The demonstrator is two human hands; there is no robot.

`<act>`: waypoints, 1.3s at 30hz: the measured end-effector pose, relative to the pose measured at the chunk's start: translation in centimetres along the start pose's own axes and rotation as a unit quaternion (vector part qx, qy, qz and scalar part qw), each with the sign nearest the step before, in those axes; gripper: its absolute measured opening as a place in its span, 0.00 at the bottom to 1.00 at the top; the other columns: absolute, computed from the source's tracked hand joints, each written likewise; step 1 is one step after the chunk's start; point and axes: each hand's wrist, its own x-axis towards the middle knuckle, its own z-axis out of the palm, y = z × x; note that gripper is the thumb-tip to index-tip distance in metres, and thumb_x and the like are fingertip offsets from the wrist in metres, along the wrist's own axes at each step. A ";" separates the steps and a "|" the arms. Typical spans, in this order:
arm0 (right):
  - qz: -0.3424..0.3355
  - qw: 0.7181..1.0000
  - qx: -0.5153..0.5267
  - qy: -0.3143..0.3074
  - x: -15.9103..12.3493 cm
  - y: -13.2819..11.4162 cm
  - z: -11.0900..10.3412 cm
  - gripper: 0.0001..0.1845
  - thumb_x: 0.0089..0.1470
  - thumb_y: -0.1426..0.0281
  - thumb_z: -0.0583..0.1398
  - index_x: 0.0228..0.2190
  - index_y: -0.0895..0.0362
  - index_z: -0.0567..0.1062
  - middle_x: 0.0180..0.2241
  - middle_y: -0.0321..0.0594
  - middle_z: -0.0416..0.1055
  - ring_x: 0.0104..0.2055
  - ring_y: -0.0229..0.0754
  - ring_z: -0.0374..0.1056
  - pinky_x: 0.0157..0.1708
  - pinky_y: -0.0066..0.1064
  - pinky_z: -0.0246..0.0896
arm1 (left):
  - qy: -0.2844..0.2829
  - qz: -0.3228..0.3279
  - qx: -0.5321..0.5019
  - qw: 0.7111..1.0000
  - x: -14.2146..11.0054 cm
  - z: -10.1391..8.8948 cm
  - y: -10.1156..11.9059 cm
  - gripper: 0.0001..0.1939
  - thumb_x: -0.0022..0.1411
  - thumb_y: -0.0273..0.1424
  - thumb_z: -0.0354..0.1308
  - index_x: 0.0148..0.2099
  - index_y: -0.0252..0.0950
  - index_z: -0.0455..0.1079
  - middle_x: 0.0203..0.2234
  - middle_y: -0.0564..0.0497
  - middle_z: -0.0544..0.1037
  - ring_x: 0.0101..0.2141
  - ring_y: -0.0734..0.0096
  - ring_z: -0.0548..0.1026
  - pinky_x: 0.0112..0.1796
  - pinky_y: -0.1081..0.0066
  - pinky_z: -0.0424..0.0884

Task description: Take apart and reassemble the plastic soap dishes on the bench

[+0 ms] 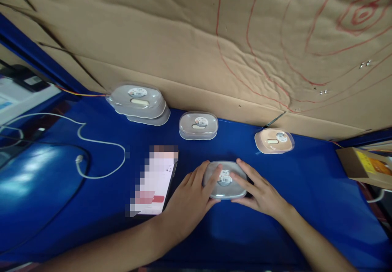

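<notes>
A grey oval plastic box (234, 189) with a clear lid and a white barcode sticker is at the middle front, over the blue table. My left hand (194, 192) grips its left side, with a finger laid over the lid next to the sticker. From the right, my right hand (261, 190) clasps the same box, one fingertip near the sticker and the thumb along the front edge. The fingers partly cover the box's ends. Just left of my left hand lies a phone (156, 182) with a lit, partly blurred screen.
Along the cardboard wall (147, 39) stand stacked grey lidded boxes (150, 100), a single grey box (199, 129) and a peach one (274, 141). A white cable (104, 142) and a black cable lie on the left. At the right edge is an open carton (352, 166).
</notes>
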 end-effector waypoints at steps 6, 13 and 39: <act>0.012 1.000 -0.003 0.002 0.1 0.1 0.0 0.46 0.64 0.57 0.67 0.74 0.47 0.54 0.75 0.55 0.50 0.73 0.62 0.57 0.63 0.54 0.70 | 0.014 0.007 -0.018 1.000 -0.1 0.4 -0.1 0.43 0.70 0.36 0.65 0.77 0.38 0.46 0.70 0.23 0.62 0.64 0.35 0.72 0.54 0.47 0.78; 0.124 0.984 -0.087 0.095 0.9 1.9 0.2 0.40 0.68 0.60 0.63 0.74 0.45 0.55 0.74 0.57 0.50 0.74 0.68 0.53 0.64 0.67 0.62 | 0.043 0.012 -0.030 0.999 -0.6 0.7 0.2 0.50 0.67 0.31 0.66 0.79 0.43 0.40 0.77 0.25 0.35 0.68 0.30 0.66 0.55 0.45 0.77; 0.156 0.981 -0.063 -0.099 -2.4 -1.8 -4.5 0.48 0.61 0.58 0.68 0.74 0.40 0.52 0.69 0.48 0.62 0.67 0.63 0.63 0.61 0.57 0.65 | -0.029 0.025 -0.104 0.994 -0.3 1.0 0.3 0.52 0.62 0.41 0.72 0.78 0.42 0.48 0.73 0.31 0.57 0.65 0.36 0.68 0.59 0.39 0.72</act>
